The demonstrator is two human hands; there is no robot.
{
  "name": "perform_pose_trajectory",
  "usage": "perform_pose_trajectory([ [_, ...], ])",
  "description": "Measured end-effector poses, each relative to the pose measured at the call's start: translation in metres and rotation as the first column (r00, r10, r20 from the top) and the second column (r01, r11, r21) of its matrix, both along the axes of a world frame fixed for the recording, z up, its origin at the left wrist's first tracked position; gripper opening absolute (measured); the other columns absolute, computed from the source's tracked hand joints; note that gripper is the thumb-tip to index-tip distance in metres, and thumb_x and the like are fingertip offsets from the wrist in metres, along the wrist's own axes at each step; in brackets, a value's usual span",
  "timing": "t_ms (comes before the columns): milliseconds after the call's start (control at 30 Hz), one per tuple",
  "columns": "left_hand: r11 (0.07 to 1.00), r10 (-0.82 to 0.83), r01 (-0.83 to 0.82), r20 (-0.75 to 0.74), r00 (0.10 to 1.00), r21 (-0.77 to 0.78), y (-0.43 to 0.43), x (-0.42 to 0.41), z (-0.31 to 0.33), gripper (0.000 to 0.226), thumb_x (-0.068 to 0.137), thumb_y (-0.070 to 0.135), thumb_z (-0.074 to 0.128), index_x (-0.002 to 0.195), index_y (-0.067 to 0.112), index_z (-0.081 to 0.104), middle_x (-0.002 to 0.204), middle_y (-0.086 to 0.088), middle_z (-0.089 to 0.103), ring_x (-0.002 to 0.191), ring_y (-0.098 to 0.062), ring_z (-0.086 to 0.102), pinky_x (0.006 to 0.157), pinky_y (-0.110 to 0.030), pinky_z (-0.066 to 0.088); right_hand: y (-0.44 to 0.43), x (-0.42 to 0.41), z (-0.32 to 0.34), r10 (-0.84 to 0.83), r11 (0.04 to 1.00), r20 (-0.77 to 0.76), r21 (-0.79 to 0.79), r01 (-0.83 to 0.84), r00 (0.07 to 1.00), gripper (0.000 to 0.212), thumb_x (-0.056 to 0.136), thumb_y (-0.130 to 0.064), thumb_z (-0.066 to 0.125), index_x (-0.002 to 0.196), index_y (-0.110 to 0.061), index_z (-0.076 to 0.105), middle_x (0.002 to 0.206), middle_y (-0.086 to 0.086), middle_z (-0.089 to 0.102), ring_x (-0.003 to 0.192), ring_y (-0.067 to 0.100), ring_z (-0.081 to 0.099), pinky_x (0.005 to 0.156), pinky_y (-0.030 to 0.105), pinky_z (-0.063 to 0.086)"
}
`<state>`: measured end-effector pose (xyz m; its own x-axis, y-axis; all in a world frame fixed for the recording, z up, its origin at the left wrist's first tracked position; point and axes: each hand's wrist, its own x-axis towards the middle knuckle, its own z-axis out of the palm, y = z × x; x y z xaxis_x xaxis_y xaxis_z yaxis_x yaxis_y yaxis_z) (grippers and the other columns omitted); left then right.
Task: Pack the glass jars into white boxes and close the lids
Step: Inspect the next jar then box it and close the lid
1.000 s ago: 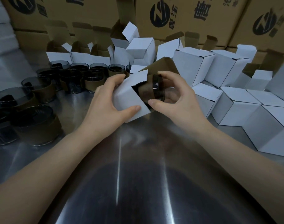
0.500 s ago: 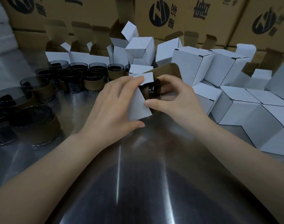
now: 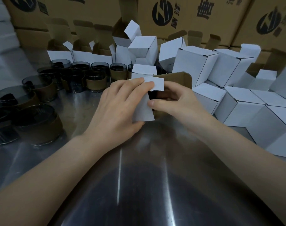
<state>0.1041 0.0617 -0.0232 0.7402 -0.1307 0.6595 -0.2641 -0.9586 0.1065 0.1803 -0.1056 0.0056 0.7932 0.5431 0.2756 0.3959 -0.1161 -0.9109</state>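
1. The shiny steel table point(image 3: 139, 176) looks slick; a box tipped on it could skid.
2. The left hand point(image 3: 121, 108) grips the small white cardboard box point(image 3: 143, 110), with its fingers curled over the top and pressing the white side flap point(image 3: 157, 84) inward; the right hand point(image 3: 176, 103) pinches the open end, thumb on the near edge and fingers curled into the mouth.
3. The dark glass jar point(image 3: 152, 95) sits inside, showing only as a sliver; with the brown-lined lid flap point(image 3: 179, 79) standing open, tilting the mouth down could let it slide out.
4. Folding the lid before the side flap is tucked could crease or jam it.
5. The brown-sleeved glass jars point(image 3: 39, 123) stand near on the left and the closed white boxes point(image 3: 236, 111) near on the right; a wide sweep could topple them.
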Motion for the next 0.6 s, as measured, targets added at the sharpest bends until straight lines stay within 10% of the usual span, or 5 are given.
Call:
perform_pose_trajectory([
  [600,0.994,-0.01,0.015,0.05,0.999,-0.108,-0.001,-0.001,0.003,0.078,0.074,0.025,0.081,0.142,0.013,0.044,0.146,-0.008,0.046,0.133,-0.032,0.044,0.103,-0.052,0.039,0.005,-0.011,-0.003,-0.084,0.988,0.193,-0.113,0.107,0.978,0.035,0.086,-0.034,0.065,0.12,-0.029,0.068,0.105,-0.014,0.073,0.102,0.005,0.065,0.093,0.04,0.054],
])
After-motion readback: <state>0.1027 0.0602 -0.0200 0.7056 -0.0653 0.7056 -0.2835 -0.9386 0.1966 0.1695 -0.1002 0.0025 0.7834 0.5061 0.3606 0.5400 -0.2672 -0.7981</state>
